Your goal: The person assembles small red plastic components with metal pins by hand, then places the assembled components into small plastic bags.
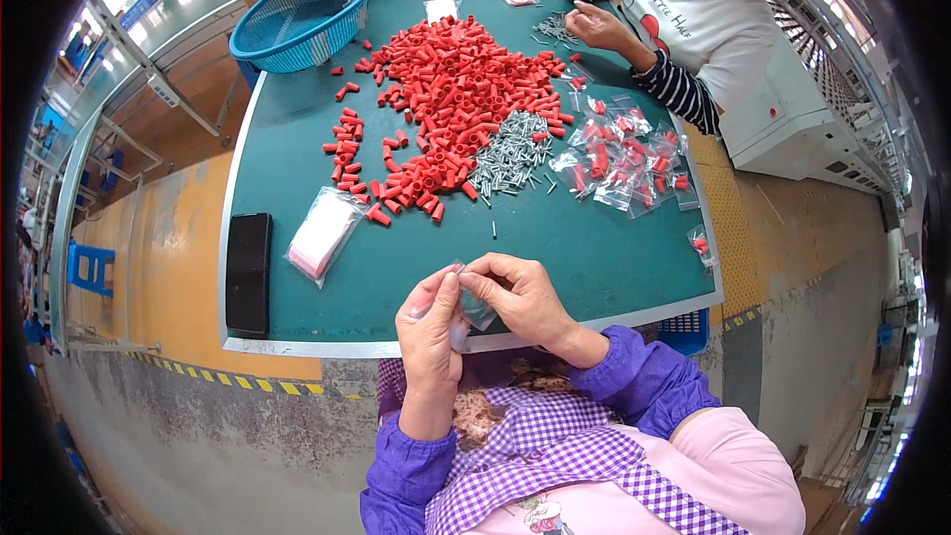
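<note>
Two bare hands on one little clear plastic bag [478,314], both pinched onto it: the left hand [432,337] has thumb and fingers together on its film, and the right hand [527,302] is clamped on it too, tips nearly meeting the left's at the top. The bag's right between the hands, just above the near edge of the green table [594,263], with part of it hanging below the pinch and part tucked in the left palm. Something pinkish shows by the left fingers, can't really tell if it's inside. I'd guess it weighs basically nothing, and the film looks soft, floppy and kinda slippery, so it'd fold away if you only held one side. Best hold is probably thumb and fingertip on the upper edge, one each side; fingernails could nick thin film, so go easy. Past the hands there's a lone metal pin [494,229], then the pin heap [512,154] beside a big pile of red caps [446,89].
</note>
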Tool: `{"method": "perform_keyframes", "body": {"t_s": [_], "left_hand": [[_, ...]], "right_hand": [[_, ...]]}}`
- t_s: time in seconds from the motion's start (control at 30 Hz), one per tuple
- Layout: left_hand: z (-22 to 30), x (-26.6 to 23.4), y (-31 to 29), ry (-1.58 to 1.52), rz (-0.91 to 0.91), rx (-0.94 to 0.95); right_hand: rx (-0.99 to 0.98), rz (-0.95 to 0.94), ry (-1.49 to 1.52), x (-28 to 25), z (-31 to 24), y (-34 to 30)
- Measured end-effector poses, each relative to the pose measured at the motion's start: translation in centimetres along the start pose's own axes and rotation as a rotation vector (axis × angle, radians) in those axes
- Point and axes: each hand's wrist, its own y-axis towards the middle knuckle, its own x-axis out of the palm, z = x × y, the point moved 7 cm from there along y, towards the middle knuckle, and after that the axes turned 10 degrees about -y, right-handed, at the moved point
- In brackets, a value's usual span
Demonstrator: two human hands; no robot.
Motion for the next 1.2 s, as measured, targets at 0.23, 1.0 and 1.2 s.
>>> {"method": "perform_keyframes", "body": {"t_s": [0.23,1.0,1.2], "left_hand": [[0.7,-0.6,0.0,0.148,0.012,0.133],[1.8,-0.7,-0.2,0.282,-0.043,0.291],[2.9,0.7,-0.4,0.454,-0.042,0.449]], "right_hand": [[-0.190,0.181,-0.489,-5.3,-0.7,3.7],[-0.023,-0.211,-0.675,-6.0,2.7,10.4],[0.260,-0.185,-0.064,-5.9,3.7,8.4]]}}
